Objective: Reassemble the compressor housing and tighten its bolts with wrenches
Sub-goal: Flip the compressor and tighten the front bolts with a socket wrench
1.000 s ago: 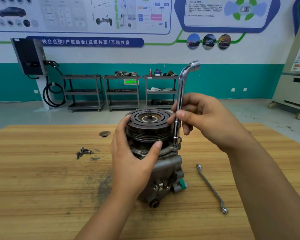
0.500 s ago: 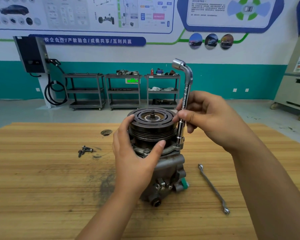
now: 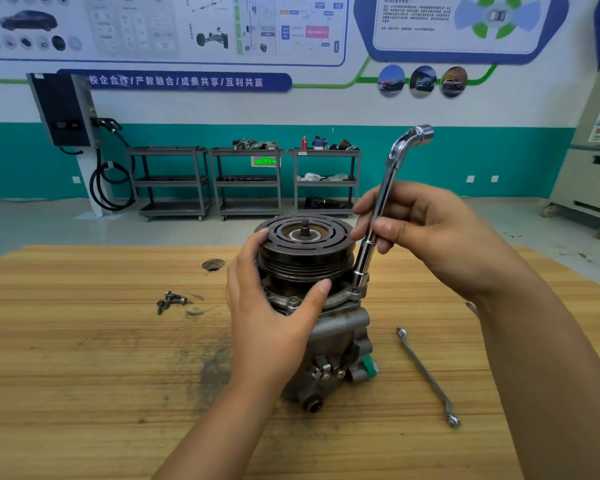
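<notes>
- Left hand (image 3: 274, 313) grips grooved dark pulley of cast-metal compressor (image 3: 329, 327)
- Right hand (image 3: 426, 233) pinches chrome L-wrench (image 3: 381, 209) shaft, socket on compressor's right flange
- Flat spanner (image 3: 426, 375) right of compressor, bolts (image 3: 170, 301) left

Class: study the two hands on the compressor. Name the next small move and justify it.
Probably the right hand should twirl the chrome L-shaped socket wrench it pinches, tightening: the socket end sits on the grey housing flange, while the left hand grips the dark grooved pulley, steadying it.
</notes>
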